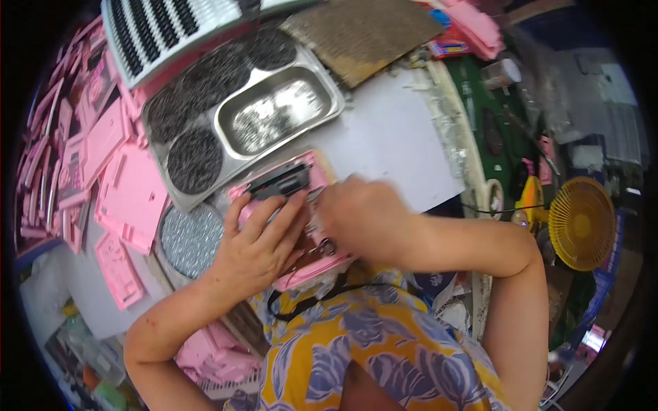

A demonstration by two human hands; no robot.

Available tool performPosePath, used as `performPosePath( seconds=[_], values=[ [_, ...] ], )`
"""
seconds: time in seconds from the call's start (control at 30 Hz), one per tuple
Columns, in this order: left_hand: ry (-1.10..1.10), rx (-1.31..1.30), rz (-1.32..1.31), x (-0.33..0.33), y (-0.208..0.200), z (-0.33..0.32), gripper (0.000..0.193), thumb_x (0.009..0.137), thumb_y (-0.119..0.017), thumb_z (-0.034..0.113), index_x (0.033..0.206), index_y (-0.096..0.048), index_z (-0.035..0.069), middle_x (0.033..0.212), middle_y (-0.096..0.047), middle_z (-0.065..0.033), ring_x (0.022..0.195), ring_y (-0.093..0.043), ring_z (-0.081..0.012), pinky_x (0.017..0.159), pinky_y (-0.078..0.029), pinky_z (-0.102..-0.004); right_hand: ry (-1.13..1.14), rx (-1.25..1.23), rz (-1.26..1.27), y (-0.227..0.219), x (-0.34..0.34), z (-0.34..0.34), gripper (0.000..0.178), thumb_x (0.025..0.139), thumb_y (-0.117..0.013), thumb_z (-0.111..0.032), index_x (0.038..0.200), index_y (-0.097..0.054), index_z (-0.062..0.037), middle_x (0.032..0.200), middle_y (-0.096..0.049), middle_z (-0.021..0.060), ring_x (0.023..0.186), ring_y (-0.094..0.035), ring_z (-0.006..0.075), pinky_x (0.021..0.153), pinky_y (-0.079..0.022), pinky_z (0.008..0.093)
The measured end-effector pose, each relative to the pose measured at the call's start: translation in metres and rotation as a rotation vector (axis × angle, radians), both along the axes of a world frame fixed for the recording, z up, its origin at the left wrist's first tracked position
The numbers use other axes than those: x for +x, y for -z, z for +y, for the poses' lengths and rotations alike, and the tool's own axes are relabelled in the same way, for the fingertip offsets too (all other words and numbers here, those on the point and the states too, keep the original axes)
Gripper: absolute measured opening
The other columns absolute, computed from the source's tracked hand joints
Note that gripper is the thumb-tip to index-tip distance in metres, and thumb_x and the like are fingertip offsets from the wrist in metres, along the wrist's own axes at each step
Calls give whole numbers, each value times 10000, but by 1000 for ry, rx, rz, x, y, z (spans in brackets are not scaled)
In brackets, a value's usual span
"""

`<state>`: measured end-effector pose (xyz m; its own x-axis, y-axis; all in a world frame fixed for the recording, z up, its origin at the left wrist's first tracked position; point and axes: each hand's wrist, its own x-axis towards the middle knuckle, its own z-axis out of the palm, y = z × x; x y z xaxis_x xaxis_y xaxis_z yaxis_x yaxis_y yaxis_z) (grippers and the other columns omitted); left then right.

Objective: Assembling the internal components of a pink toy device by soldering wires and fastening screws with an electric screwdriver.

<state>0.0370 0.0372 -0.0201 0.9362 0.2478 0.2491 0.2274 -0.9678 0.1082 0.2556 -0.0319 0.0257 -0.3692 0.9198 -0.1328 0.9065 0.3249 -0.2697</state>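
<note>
In front of my body lies an open pink plastic housing (314, 272), tilted on the worktop. A black part (279, 183) sits along its far side, and a small round metallic piece (327, 246) shows near its close edge. My left hand (260, 236) grips the housing from the left, its fingers bent over the inside. Over the right half, my right hand (363, 216) is closed and smeared by motion. Whatever its fingertips hold is hidden. Both hands cover much of the housing's middle.
Beyond the housing stands a metal tray (337, 103) with dark small parts in several compartments and silvery ones in another. A round dish of silvery bits (192, 240) is at left. Pink plastic panels (130, 195) pile up far left. A yellow fan (582, 222) stands right.
</note>
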Motion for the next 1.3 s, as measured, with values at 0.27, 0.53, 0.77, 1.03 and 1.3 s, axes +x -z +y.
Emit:
performPosePath(
  seconds=[0.27,0.53,0.77,1.03,1.3],
  values=[
    [71,-42,-10,-12,6,9,666,728,-747,390,1327,-674,107,1505,-523,1,1337,-459,-247,1166,-226,-565,523,-288,769,29,35,17,180,901,-734,-132,975,-731,31,740,-678,0,661,-564,52,589,-467,244],
    [153,7,-9,-13,6,15,644,759,-718,437,1329,-677,139,1515,-518,25,1428,-408,-222,1196,-199,-572,623,-418,770,27,31,20,197,880,-740,-134,947,-733,51,729,-717,96,649,-653,117,626,-524,278],
    [192,31,22,-9,9,18,667,782,-716,438,1367,-640,126,1523,-512,-4,1466,-389,-209,1201,-194,-594,524,-128,557,30,16,10,166,836,-732,-149,822,-697,13,697,-691,125,603,-680,225,593,-535,343],
    [154,-70,87,-6,9,15,790,760,-733,455,1429,-571,68,1534,-501,-25,1477,-375,-204,1229,-132,-625,636,66,473,45,-4,-1,150,836,-714,-123,779,-641,-5,654,-652,106,557,-642,239,551,-508,350],
    [170,-135,76,-5,10,18,755,763,-734,426,1414,-583,74,1523,-500,-19,1452,-392,-208,1221,-180,-606,806,-478,1088,43,25,0,162,949,-712,-122,996,-700,33,740,-669,6,613,-583,41,533,-456,197]
  ],
)
